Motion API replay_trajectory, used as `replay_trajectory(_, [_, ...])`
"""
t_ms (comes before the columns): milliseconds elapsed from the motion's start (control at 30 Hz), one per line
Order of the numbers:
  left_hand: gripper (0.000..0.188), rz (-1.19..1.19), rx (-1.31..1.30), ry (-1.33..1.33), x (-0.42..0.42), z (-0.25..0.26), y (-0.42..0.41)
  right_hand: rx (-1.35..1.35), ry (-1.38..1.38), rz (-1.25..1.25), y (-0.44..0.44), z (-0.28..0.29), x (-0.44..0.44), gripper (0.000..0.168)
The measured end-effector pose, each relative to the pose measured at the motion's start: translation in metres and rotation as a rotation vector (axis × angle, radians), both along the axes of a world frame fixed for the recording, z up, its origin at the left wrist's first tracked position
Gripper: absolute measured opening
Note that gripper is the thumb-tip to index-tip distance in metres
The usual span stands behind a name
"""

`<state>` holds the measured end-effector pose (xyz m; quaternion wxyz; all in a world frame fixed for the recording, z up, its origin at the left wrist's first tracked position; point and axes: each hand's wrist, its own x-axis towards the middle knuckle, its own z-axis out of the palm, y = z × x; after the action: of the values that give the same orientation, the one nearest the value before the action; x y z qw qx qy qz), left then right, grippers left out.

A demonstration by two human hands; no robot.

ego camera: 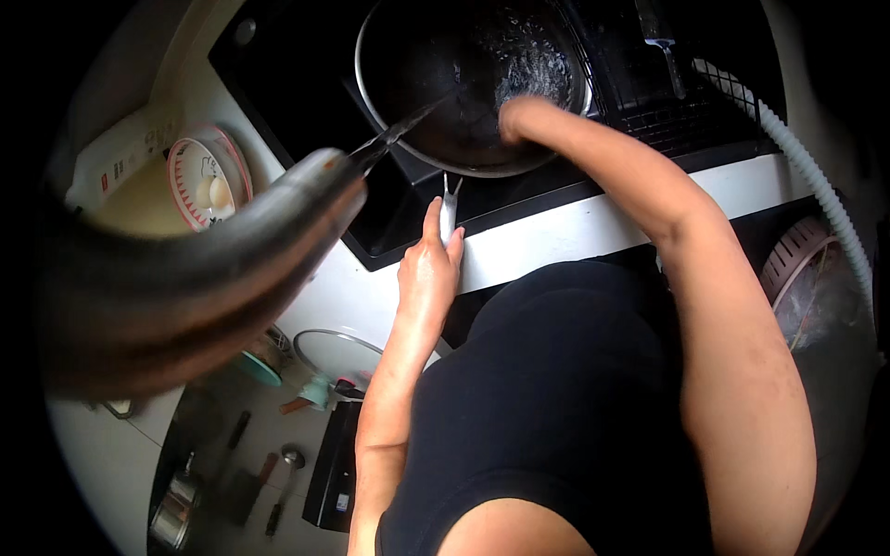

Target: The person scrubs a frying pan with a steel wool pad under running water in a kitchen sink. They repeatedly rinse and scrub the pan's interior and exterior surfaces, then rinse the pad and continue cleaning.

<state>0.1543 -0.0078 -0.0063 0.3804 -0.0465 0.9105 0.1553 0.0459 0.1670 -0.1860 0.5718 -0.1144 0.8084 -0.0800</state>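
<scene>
A dark wok with a light metal rim sits on the black stovetop. Wet, glinting streaks, apparently water, show in its right half. My left hand is wrapped around the wok's silver handle, below the near rim, with the forefinger stretched along it. My right hand reaches over the near right rim into the wok. Its fingers are blurred and mostly hidden, so whether they hold anything does not show. A blurred, shiny dark curved object, too close to identify, crosses the left foreground, its thin tip overlapping the wok.
A metal spatula lies right of the wok, near a white corrugated hose. Left of the stove are a bowl with two eggs and a jug of yellowish liquid. A glass lid, a ladle and a pot appear lower left.
</scene>
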Motion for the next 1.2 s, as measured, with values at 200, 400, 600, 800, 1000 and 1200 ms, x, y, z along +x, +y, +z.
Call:
replay_trajectory(200, [0.050, 0.010, 0.012, 0.027, 0.005, -0.002, -0.007, -0.679, 0.010, -0.240, -0.004, 0.051, 0.015, 0.046])
replay_trajectory(400, [0.049, 0.037, 0.000, 0.001, 0.003, 0.000, -0.004, 0.053, 0.105, 0.137, 0.036, 0.050, 0.012, 0.029])
replay_trajectory(600, [0.050, 0.019, -0.022, -0.022, 0.003, 0.000, -0.005, -0.460, -0.109, -0.144, 0.012, 0.069, 0.009, 0.034])
replay_trajectory(800, [0.050, 0.037, -0.026, -0.022, 0.002, 0.001, -0.002, 0.069, 0.178, 0.134, 0.027, 0.055, 0.026, 0.028])
replay_trajectory(1000, [0.050, 0.047, -0.049, -0.064, -0.002, 0.005, 0.000, -0.242, 0.000, 0.122, 0.021, 0.065, 0.012, 0.028])
replay_trajectory(1200, [0.050, 0.035, -0.041, -0.041, 0.001, 0.002, -0.003, -0.138, 0.097, 0.182, 0.004, 0.083, 0.020, 0.026])
